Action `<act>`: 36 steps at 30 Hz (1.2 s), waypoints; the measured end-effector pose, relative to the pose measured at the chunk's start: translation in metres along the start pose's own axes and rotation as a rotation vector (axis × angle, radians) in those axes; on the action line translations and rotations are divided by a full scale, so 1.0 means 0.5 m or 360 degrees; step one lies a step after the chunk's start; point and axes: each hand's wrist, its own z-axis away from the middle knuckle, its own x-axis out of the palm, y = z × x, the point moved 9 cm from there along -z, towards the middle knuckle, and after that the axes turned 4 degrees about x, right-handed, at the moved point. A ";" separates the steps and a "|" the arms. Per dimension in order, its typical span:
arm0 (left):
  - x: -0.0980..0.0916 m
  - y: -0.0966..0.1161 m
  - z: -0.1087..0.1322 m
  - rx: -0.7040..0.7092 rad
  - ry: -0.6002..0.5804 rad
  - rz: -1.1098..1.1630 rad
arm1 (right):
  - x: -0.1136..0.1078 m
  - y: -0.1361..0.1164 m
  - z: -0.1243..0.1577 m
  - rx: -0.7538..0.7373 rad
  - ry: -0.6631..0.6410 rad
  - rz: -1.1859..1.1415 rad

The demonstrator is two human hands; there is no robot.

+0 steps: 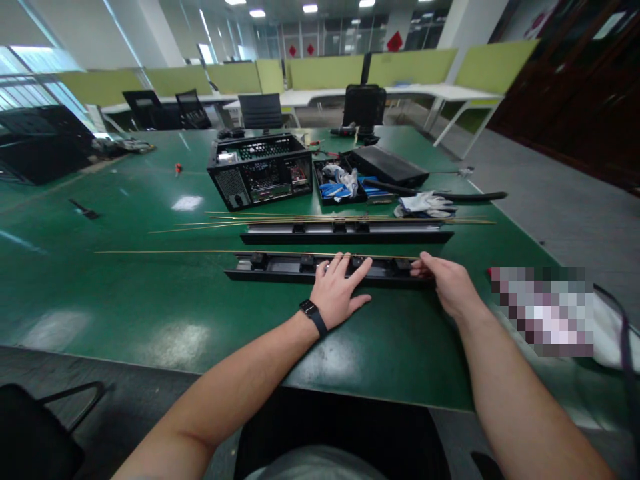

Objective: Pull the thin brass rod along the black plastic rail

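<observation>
A square-faced black watch (309, 309) circles the left wrist (325, 314); grey cloth (320, 465), perhaps a shirt, shows below the near edge of the worktop (150, 300).

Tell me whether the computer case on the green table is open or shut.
Open: the computer case has no panel across its top, and its perforated far wall shows inside.

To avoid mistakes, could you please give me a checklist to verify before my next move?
1. Left hand on near black channel: ok, it is spread across it.
2. Thin brass-coloured rod aligned: ok, it runs along the channel's far edge.
3. Rod within the channel's length: not ok, its left part reaches well past the channel.
4. Right hand gripping the rod: cannot tell, the contact at the right end is unclear.
5. Other rods apart: ok, they lie by the far black channel.
6. Gloves worn: not ok, both hands are bare.
</observation>
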 end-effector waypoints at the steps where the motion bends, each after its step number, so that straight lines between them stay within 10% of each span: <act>1: -0.004 0.000 0.004 0.0019 0.0008 0.0010 | 0.001 0.000 0.000 -0.0003 -0.0007 0.0005; 8: -0.080 -0.022 0.083 -0.0023 0.0139 -0.0027 | 0.002 0.002 0.002 0.0038 -0.0004 -0.0014; 16: -0.149 -0.152 0.202 -0.0731 0.0273 -0.0253 | -0.004 0.009 -0.005 0.0017 0.0045 0.0036; 25: -0.139 -0.230 0.209 -0.0932 0.0111 -0.0279 | -0.005 0.010 -0.006 0.0029 0.0052 0.0049; 36: -0.120 -0.213 0.199 -0.0795 0.0100 -0.0213 | -0.001 0.009 -0.005 0.0071 0.0039 0.0021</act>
